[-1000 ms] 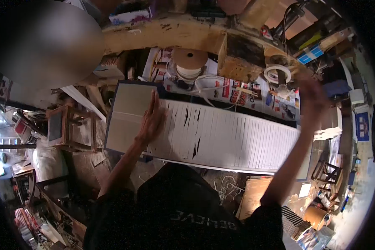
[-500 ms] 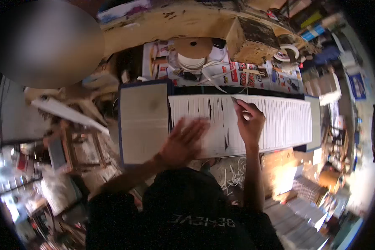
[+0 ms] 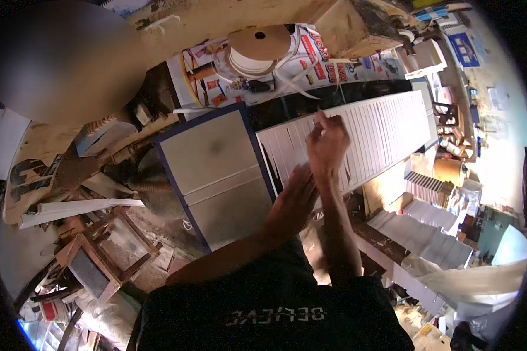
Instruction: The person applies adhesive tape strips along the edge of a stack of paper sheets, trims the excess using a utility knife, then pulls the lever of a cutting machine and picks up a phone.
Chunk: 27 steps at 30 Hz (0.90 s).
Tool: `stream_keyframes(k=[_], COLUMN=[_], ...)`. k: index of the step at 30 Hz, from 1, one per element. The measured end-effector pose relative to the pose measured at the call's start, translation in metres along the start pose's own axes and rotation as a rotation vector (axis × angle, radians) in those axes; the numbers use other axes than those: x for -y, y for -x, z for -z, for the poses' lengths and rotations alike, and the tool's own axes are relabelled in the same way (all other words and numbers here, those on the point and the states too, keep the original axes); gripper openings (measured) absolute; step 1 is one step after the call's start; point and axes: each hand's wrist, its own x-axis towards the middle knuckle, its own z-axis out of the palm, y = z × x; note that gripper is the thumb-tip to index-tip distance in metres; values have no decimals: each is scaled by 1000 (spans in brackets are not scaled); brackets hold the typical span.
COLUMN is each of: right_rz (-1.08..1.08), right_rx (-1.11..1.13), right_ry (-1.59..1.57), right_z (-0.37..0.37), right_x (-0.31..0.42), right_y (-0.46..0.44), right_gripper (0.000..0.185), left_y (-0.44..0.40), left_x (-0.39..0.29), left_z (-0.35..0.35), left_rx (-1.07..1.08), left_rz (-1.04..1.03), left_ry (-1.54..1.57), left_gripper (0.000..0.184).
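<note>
A long row of narrow white blocks point(image 3: 386, 128), packed side by side like book spines, runs slantwise across the bench. My left hand point(image 3: 295, 205) lies over the row's near left part, fingers stretched and together, close beside my right wrist. Above the row, near its far edge, is my right hand point(image 3: 329, 146), with its fingers closed in a pinch. What sits in that pinch is too small to make out. Left of the row lies a grey cover board point(image 3: 222, 158) with a dark blue border and a pale band across it.
Beyond the row, a spool of white tape point(image 3: 255, 61) sits on printed paper point(image 3: 316, 50), its loose end trailing toward my right hand. A wooden frame point(image 3: 123, 245) stands lower left. Stacked grey sheets point(image 3: 418, 231) lie to the right.
The view has turned, so the row now slants up to the right. My left hand has come in close to my right wrist. My right hand stays pinched.
</note>
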Motion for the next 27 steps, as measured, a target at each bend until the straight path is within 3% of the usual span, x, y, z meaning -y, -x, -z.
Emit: stream_keyframes(k=[3, 6, 9, 10, 12, 14, 15, 18, 19, 20, 21, 22, 23, 24, 25, 26, 27], right_rz=[99, 161, 155, 198, 218, 245, 278, -303, -185, -194, -200, -211, -132, -244, -158, -123, 59], right_rx=[145, 185, 225, 361, 487, 385, 315, 99, -115, -156, -186, -207, -222, -132, -145, -46, -71], right_ry=[-44, -58, -150, -55, 49, -313, -408, -325, -241, -118, 23, 165, 92, 195, 125, -19, -90], right_z=[-11, -15, -41, -84, -78, -31, -4, 19, 7, 20, 23, 19, -4, -26, -28, -18, -29], right_x=[34, 70, 92, 88, 96, 97, 97, 28, -23, -44, -65, -80, -98, -95, -63, -27, -17], right_y=[32, 46, 70, 96, 104, 95, 79, 13, -1, -22, -34, -39, -30, -19, -5, 9, 29], right_gripper=[39, 48, 48, 46, 46, 42, 42, 20, 20, 18, 19, 20, 15, 9, 4, 8, 17], left_y=[7, -3, -1, -2, -1, -8, -5, 19, 23, 27, 25, 22, 12, 1, -2, -3, -4], left_x=[-3, 2, 0, -2, -3, -1, 0, 20, 30, 41, 40, 47, 58, 67, 67, 65, 63], left_z=[-12, 26, 31, 32, 36, 38, 31, 18, 31, 44, 72, 70, 65, 63, 62, 60, 58], left_rx=[-229, -103, -146, -151, -81, 20, -145, -272, -319, -365, -347, -341, -347, -363, -367, -301, -232], left_rz=[18, -1, 20, 30, -7, 6, -2, -36, 0, 37, 286, 290, 329, 359, 345, 393, 437], left_ry=[-110, 276, 209, 175, 139, 72, 261, 321, 308, 297, 335, 340, 241, 139, 148, 88, 26], left_gripper=[71, 86, 85, 85, 88, 96, 90, 80, 75, 71, 72, 72, 73, 74, 74, 75, 75])
